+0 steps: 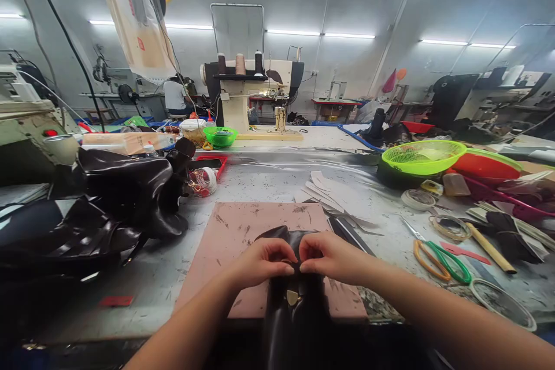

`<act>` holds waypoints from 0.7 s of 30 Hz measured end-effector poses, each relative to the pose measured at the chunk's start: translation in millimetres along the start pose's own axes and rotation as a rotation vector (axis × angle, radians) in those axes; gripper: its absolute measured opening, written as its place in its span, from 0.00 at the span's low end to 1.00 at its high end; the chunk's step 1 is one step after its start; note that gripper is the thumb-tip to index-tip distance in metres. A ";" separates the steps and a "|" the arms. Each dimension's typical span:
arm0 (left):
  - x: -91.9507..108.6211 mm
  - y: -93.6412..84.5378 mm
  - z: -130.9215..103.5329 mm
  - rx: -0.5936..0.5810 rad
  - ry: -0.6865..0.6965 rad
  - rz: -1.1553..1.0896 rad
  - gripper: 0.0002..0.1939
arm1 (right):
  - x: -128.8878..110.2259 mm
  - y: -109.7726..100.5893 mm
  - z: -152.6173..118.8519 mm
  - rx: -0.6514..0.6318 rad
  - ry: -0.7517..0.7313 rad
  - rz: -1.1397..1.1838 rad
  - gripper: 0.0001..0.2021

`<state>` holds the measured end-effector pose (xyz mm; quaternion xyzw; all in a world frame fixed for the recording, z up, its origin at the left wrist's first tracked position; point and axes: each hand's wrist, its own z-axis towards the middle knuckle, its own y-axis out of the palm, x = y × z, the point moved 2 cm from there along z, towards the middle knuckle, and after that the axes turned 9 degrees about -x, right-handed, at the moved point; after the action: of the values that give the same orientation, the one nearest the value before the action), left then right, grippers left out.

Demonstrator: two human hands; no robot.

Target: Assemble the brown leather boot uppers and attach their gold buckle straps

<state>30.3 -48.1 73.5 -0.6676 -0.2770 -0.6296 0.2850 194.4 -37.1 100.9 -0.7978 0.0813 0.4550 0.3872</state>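
Blk leather (293, 306) btwn & under both hands (292, 257).

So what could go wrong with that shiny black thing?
The black piece might slide down, because it hangs past the pink board's near edge and the left hand and right hand hold it by their fingertips. The scissors lie out near the right forearm, so a careless sweep could bump them.

The lower end of the black leather piece (277, 324) runs off the bottom edge. The fingertips of both hands hide the spot they pinch. The dark pile (39, 266) at far left is blurred and cut off.
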 end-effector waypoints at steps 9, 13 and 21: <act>2.4 -2.0 4.8 -0.001 -0.039 0.008 0.07 | 13.4 -3.6 8.1 -0.087 0.034 0.047 0.04; 3.0 -0.3 5.8 0.004 -0.063 -0.016 0.08 | 9.8 0.2 8.4 0.015 0.064 0.005 0.04; 4.0 -2.4 9.0 0.015 -0.091 0.005 0.09 | 6.3 4.2 4.6 0.039 -0.016 -0.025 0.05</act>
<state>34.9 -39.9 77.1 -0.6939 -0.2926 -0.5959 0.2787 193.0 -35.4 92.3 -0.7874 0.0771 0.4548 0.4090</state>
